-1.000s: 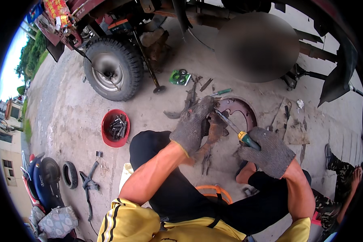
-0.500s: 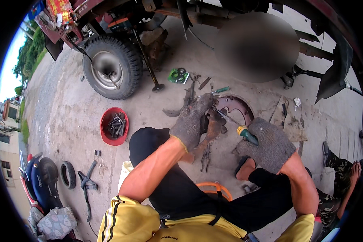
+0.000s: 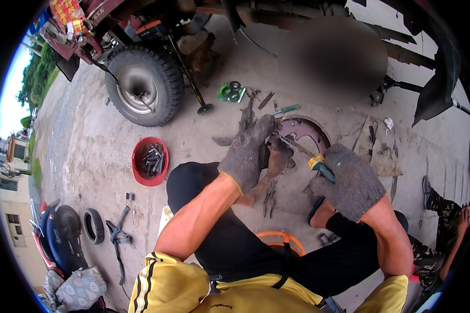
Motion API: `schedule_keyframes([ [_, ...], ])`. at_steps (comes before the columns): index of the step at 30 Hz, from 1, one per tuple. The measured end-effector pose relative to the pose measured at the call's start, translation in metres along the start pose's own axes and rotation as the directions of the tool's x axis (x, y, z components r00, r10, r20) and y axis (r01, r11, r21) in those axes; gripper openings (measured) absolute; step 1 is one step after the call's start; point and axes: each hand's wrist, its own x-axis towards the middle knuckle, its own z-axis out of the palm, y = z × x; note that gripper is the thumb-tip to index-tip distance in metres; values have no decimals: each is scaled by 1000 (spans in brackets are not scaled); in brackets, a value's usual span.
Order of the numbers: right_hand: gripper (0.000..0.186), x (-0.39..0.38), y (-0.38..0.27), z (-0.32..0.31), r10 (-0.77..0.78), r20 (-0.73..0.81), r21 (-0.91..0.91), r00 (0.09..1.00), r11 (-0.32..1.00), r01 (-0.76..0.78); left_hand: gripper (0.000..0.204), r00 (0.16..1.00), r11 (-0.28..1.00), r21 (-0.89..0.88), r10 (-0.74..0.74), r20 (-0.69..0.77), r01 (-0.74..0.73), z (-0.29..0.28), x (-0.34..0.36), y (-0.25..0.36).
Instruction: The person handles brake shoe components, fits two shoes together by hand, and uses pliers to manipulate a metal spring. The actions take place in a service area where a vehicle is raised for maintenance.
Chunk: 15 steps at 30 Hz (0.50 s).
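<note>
My gloved left hand (image 3: 245,151) is closed around a rusty dark metal part (image 3: 279,161). My gloved right hand (image 3: 350,182) grips the green and yellow handle of a screwdriver (image 3: 321,168), whose shaft points up-left into that part near my left fingertips. Beyond them a purplish curved metal plate (image 3: 317,136) lies on the concrete, with another green-handled screwdriver (image 3: 290,108) and a green package holding black rings (image 3: 225,92). Pliers (image 3: 269,201) lie below the held part.
A raised vehicle with a wheel (image 3: 167,94) and stand stretches ahead. Left: a red helmet (image 3: 150,179) full of metal parts, a loose tire (image 3: 94,235) and a scooter (image 3: 65,245). An orange hose (image 3: 297,242) loops by my legs. Another person in camouflage trousers (image 3: 441,211) sits at right.
Both my hands have shifted slightly upward in the picture, still holding the metal part and the screwdriver. The screwdriver's handle sits a little higher than a second ago.
</note>
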Motion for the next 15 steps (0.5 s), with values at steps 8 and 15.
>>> schedule_keyframes([
  [8,57,-1,-3,-8,19,22,-21,1000,1000,-19,28,995,984,-148,-104,7,103,3,1,7],
  [15,49,-6,9,1,-31,-44,-32,999,999,30,34,988,984,101,-153,36,148,5,7,14],
])
